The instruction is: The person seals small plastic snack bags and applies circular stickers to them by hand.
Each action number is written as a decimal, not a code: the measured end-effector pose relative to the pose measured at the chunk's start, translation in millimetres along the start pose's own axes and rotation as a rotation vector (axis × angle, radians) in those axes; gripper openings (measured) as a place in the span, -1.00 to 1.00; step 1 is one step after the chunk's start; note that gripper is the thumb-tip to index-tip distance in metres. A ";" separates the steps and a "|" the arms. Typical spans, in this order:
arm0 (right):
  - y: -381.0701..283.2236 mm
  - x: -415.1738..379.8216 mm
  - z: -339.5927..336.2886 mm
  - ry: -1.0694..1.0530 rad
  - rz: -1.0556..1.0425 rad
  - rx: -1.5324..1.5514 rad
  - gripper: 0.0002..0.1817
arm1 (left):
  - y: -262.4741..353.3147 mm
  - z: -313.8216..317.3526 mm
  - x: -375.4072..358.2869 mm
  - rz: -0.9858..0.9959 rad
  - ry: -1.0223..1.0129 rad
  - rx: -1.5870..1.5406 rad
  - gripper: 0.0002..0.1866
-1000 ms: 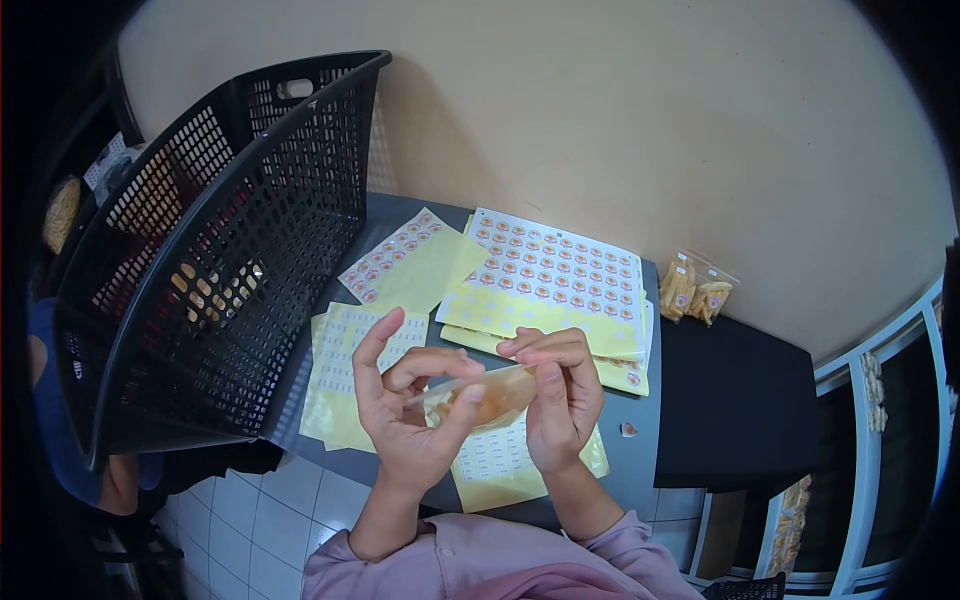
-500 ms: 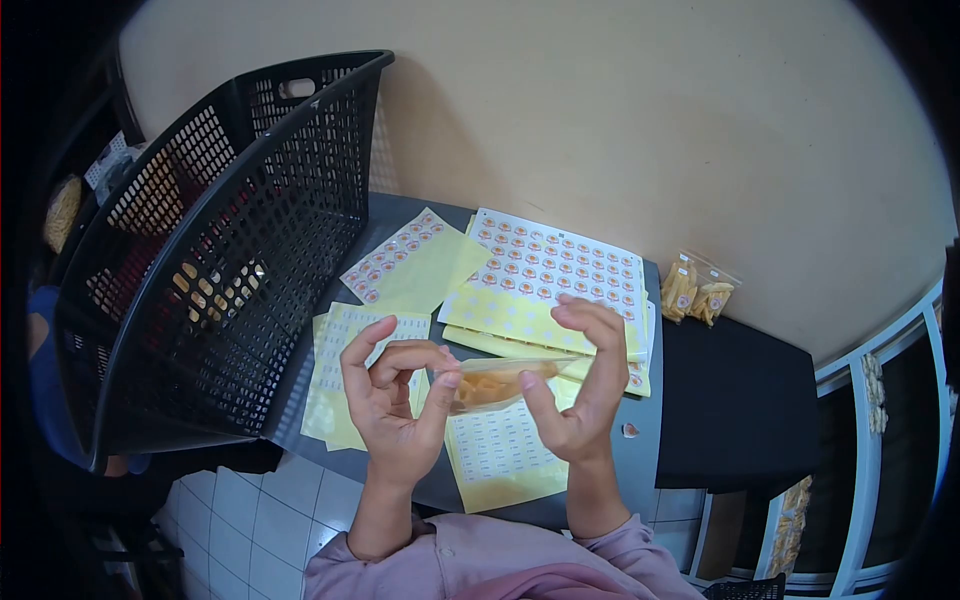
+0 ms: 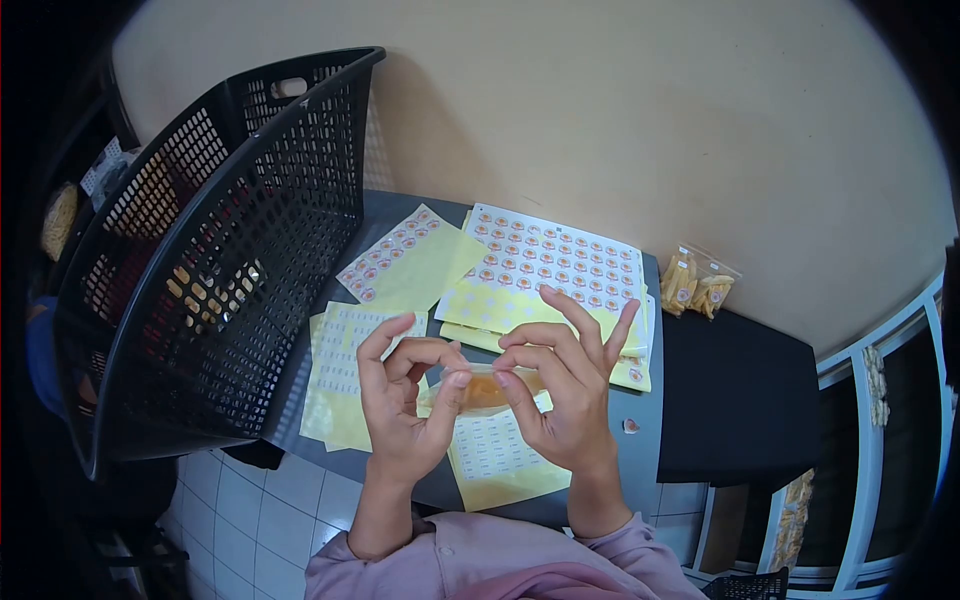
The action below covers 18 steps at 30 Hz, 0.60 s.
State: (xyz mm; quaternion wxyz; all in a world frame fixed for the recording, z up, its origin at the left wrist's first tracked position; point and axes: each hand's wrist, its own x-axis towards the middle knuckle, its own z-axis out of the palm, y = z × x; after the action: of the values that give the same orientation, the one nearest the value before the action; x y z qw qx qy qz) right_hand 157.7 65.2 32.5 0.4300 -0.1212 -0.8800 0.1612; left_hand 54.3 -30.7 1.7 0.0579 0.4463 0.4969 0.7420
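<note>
Between my hands is a small clear plastic bag (image 3: 483,390) with orange-yellow snack pieces inside, held over the table. My left hand (image 3: 412,395) pinches its left part between thumb and index finger. On the upper edge, my right hand (image 3: 565,390) pinches with thumb and index finger, the other fingers raised and spread. The two pinches are close together. Below the bag lies a yellow-backed sheet of small printed labels (image 3: 500,445). Another label sheet (image 3: 365,350) is left of my left hand. Sheets of round logo stickers (image 3: 560,250) lie beyond my hands.
A large black perforated basket (image 3: 230,250) stands at the left. Filled snack bags (image 3: 697,283) lean on the wall at the back right, by a black-covered surface (image 3: 740,400). One loose sticker (image 3: 630,426) lies on the grey table (image 3: 640,465).
My right hand has moved left along the bag, from its right end to near my left hand. Its fingers have gone from a wide grip to a pinch.
</note>
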 end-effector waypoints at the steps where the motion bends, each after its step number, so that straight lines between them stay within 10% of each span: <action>1: 0.8 -0.4 0.7 0.012 -0.010 -0.019 -0.95 | 1.4 0.2 0.9 0.000 0.000 0.001 -0.39; 18: -1.1 -0.7 4.0 0.071 -0.040 -0.094 -0.97 | 2.5 -0.5 6.0 0.084 -0.032 0.135 -0.17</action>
State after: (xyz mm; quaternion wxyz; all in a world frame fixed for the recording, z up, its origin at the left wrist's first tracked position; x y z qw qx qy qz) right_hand 154.9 63.3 30.1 0.4578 -0.1293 -0.8731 0.1068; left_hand 51.2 -29.1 7.3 0.0046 0.4813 0.5258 0.7013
